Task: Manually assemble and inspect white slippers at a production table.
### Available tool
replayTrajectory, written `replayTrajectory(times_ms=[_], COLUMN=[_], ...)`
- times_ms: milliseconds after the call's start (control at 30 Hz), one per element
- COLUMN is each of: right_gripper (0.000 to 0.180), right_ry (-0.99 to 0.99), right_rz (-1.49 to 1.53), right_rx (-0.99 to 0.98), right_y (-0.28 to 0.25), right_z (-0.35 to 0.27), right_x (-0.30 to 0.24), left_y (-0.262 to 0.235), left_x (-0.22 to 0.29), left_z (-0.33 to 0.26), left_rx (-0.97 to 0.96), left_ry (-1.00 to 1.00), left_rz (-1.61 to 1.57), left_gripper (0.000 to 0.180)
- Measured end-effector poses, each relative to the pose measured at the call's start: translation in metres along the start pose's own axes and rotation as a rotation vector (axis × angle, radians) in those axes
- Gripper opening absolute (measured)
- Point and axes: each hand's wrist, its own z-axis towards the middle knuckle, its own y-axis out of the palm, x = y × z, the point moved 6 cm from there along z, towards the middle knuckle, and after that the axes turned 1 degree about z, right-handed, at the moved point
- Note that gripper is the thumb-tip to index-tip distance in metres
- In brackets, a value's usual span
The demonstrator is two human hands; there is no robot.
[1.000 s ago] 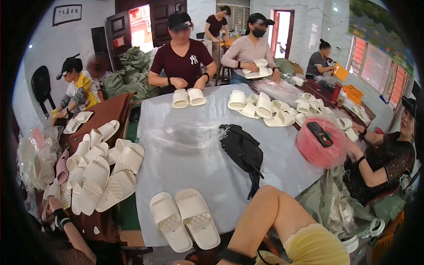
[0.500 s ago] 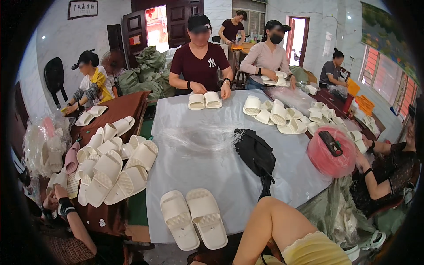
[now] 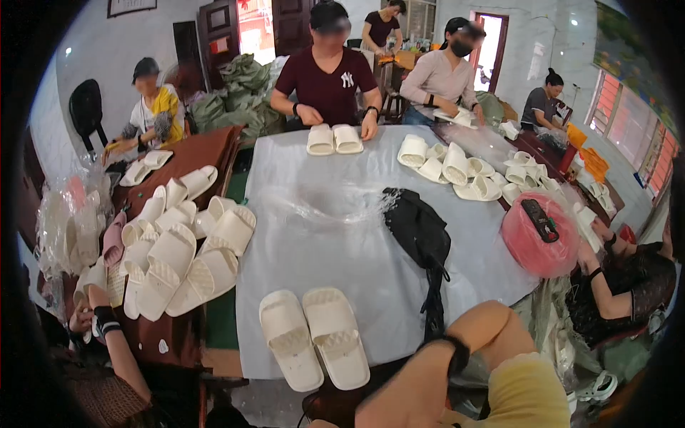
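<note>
"Grey-sheeted table (image 3: pixel 342 214) again. Where's the pair of cream slippers (image 3: pixel 314 339)?"

"Near edge, this side of the black bag (image 3: pixel 419 232), side by side, untouched. They haven't moved in the last second."

"And the hands?"

"Can't tell. Only the right forearm (image 3: pixel 428 378) with its black wristband has risen beside the bag, and both hands are out of sight."

"Beyond the bag?"

"A maroon-shirted worker (image 3: pixel 328 78) is pressing another pair (image 3: pixel 334 139) flat."

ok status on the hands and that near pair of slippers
Hands out of view; only a forearm with black wristband shows low. Cream slipper pair side by side at table near edge, untouched. Black bag lies to their right.
</note>
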Motion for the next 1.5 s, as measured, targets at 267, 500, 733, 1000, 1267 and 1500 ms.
replayTrajectory(times_ms=[267, 500, 733, 1000, 1267, 1500], right_gripper=[0.019, 0.019, 0.015, 0.014, 0.025, 0.009], right_ry=[-0.093, -0.190, -0.913, -1.449, -1.541, -1.517], right_rz=[-0.149, -0.440, -0.001, 0.002, -0.242, -0.142], right_rx=[1.309, 1.717, 1.970, 1.966, 2.044, 2.083], right_y=[-0.124, -0.139, -0.111, -0.019, 0.071, 0.054], right_z=[-0.148, -0.205, -0.308, -0.443, -0.471, -0.464], right_x=[0.018, 0.047, 0.033, -0.028, -0.056, -0.045], left_y=[0.002, 0.006, 0.014, 0.021, 0.023, 0.021], left_x=[0.009, -0.010, -0.008, -0.015, -0.015, -0.008], left_z=[0.029, 0.024, 0.028, 0.025, 0.024, 0.022], left_rx=[-0.129, -0.023, -0.074, -0.128, -0.106, -0.119], left_ry=[0.123, -0.030, -0.140, -0.234, -0.203, -0.197], left_rz=[-0.334, -0.245, -0.160, -0.151, -0.108, -0.058], left_gripper=[0.008, 0.010, 0.015, 0.011, 0.009, 0.009])
